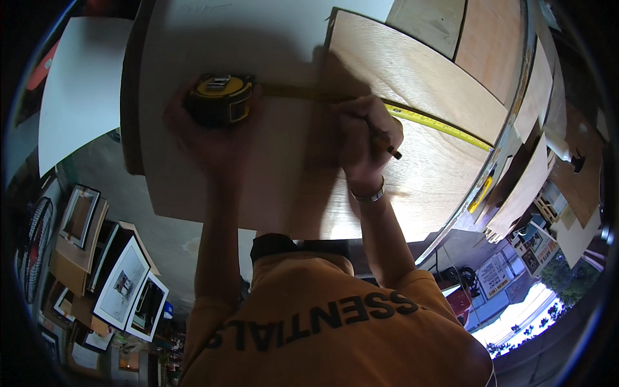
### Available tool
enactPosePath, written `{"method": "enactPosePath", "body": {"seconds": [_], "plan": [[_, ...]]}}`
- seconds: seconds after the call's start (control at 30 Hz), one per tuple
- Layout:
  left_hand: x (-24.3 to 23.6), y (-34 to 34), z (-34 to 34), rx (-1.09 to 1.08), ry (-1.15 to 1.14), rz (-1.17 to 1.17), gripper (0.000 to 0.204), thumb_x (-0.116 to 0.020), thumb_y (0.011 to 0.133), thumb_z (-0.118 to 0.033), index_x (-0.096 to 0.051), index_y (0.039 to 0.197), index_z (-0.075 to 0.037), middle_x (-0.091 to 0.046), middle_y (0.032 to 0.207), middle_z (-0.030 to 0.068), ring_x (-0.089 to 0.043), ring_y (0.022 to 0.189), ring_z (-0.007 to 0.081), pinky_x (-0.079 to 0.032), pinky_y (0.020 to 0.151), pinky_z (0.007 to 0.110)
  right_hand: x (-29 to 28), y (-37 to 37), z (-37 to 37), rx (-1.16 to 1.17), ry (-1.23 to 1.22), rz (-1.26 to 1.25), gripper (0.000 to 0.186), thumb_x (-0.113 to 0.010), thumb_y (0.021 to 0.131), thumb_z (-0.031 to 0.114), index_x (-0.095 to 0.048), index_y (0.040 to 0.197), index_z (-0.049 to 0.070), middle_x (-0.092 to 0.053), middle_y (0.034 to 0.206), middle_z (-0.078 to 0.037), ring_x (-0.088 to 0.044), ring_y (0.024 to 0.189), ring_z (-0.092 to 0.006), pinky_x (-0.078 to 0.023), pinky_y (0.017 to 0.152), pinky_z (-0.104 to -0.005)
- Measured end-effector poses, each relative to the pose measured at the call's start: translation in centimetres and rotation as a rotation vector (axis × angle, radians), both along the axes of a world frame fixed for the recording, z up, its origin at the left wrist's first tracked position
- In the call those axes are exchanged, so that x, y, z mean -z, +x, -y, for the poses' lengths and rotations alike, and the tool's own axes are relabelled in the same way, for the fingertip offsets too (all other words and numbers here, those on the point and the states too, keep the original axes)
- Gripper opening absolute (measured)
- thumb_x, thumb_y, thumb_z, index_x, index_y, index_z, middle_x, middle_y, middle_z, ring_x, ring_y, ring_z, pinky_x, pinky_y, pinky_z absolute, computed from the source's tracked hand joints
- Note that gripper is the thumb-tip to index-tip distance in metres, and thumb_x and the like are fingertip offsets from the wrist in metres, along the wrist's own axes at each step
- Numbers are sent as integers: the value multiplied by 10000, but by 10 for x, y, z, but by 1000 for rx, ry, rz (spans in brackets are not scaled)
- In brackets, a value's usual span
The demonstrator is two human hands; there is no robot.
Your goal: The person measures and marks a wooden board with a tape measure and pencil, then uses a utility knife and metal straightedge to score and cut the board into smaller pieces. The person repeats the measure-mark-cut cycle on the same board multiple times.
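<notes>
A black and yellow tape measure (pixel 221 103) is held in my left hand (pixel 205 147), over the shaded white sheet (pixel 274 151). Its yellow blade (pixel 445 125) is drawn out to the right across light plywood (pixel 419 68), reaching the right edge of the work surface. My right hand (pixel 371 132) is closed around a pencil (pixel 393 151), whose dark end with an orange band sticks out toward me. That hand rests close beside the blade, partly covering it. The pencil's tip is hidden by my fingers.
A yellow utility knife (pixel 481 191) lies beyond the surface's right edge. Further right are leaning boards (pixel 525 184) and a white bottle (pixel 558 144). Picture frames (pixel 122 284) lean at the lower left, near a fan (pixel 35 238). More panels (pixel 429 26) lie at the far right.
</notes>
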State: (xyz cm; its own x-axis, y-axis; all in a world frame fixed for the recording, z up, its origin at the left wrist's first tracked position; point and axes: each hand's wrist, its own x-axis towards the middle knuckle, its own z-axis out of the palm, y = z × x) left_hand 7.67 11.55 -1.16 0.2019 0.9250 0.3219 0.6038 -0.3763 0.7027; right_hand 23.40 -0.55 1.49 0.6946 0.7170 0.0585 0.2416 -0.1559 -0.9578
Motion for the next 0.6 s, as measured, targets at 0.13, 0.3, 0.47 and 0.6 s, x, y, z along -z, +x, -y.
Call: {"method": "enactPosePath", "body": {"seconds": [0.13,0.3,0.47,0.6], "plan": [[6,-2,-1,9,5,23,765,-966,677,-319,-560,1263,-38,-551,1162,126,-586,1069,304,-525,872,424,3,-3,-4,17,-24,36,160,-518,793,-52,-674,793,-16,-615,703,-32,-511,624,-70,-396,581,-228],[10,-3,-1,23,5,51,756,-955,675,-331,-569,1255,-38,-545,1146,120,-572,1055,303,-501,863,439,3,-4,-6,10,-64,89,156,-519,790,-35,-675,784,-17,-600,684,-31,-499,599,-72,-388,565,-233],[9,-2,-2,5,-9,73,744,-946,670,-332,-574,1246,-43,-538,1145,122,-563,1059,311,-493,872,451,1,-3,-7,-7,-76,115,137,-536,785,-42,-670,784,-13,-609,681,-57,-548,596,-109,-423,568,-247],[7,-2,-3,20,26,15,735,-943,667,-331,-577,1237,-48,-536,1144,120,-560,1059,314,-491,880,454,2,-2,-8,-27,-67,162,115,-551,793,-62,-647,782,1,-614,667,-93,-594,568,-168,-463,554,-275]]}}
